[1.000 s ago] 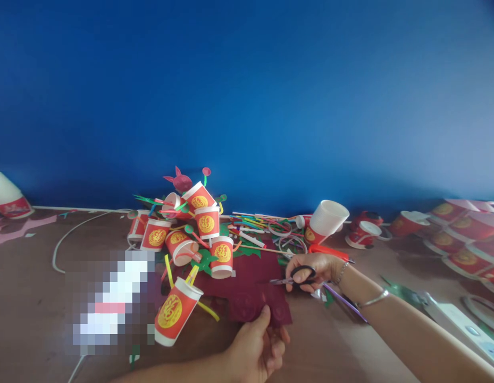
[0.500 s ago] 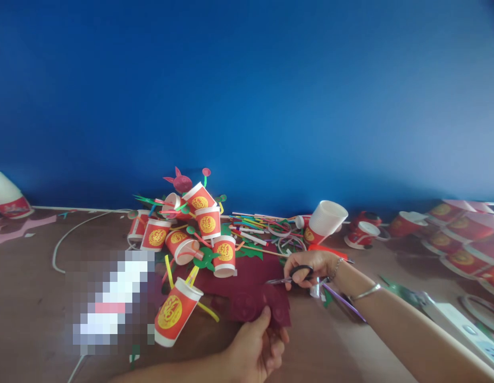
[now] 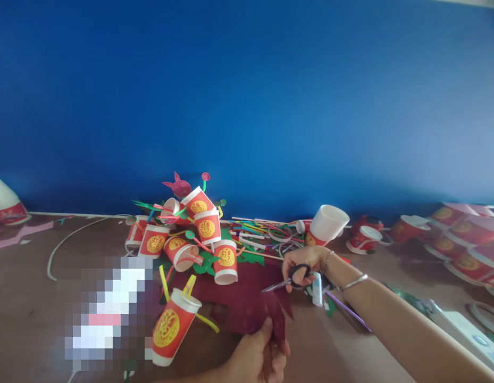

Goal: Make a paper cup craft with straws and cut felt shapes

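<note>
My left hand (image 3: pixel 258 352) pinches the near edge of a maroon sheet of paper (image 3: pixel 242 308), thumb on top. Faint round outlines show on the sheet. Black-handled scissors (image 3: pixel 276 288) are in my right hand (image 3: pixel 307 261), fingers through the loops. Their blades point left and lie across the sheet, above my left thumb. To the right of the blades, the paper hangs in a loose pointed flap. Left of my left hand, a red and white paper cup (image 3: pixel 175 329) with yellow strips leans tilted. By my right wrist stands a small white tube (image 3: pixel 317 290).
A heap of red paper cups (image 3: pixel 207 225) with green and pink paper pieces sits behind the sheet. Colored sticks and markers (image 3: pixel 250 234) lie beyond. A white cup (image 3: pixel 329 221), a power strip (image 3: pixel 470 332) and stacked cups (image 3: pixel 470 242) are right, below a blue wall (image 3: pixel 247 106).
My left hand has bent the sheet's near right part down, and a pointed flap now shows at the right. The scissors have shifted slightly left and nearer me.
</note>
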{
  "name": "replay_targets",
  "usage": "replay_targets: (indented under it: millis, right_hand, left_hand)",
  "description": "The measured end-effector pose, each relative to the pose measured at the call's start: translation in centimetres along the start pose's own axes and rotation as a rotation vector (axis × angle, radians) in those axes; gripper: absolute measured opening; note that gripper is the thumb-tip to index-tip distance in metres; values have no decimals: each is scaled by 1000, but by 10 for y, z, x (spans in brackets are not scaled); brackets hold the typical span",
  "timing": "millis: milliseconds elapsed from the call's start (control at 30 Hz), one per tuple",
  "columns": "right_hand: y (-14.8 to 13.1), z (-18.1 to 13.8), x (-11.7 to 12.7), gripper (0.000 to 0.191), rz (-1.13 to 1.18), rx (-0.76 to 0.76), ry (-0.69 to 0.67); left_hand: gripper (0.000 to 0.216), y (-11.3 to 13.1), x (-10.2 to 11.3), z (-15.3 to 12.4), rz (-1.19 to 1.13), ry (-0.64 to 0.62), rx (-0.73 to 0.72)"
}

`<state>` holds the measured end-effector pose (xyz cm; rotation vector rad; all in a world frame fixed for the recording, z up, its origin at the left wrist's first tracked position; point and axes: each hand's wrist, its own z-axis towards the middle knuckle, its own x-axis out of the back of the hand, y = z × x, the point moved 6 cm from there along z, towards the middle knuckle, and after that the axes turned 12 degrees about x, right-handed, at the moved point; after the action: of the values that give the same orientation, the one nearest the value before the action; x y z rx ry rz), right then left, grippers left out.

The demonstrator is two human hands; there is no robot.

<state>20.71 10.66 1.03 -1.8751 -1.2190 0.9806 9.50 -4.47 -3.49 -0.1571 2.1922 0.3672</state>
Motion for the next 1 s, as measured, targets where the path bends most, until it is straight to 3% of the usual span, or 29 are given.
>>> replay_targets:
  millis: [333, 667, 833, 1000]
  right_hand:
    - [-6, 15, -8, 41, -4, -23, -24]
    - [-9, 20, -15, 40, 7, 9, -22]
    - [-9, 25, -15, 37, 4, 46, -6]
    - [-11, 27, -14, 38, -5, -8, -25]
  left_hand:
    - [75, 1, 0, 1, 10, -2, 2]
    - [55, 5, -2, -3, -29, 18, -66]
    - [54, 7, -4, -7, -5, 11, -78]
    - [56, 9, -1, -6, 21, 13, -103]
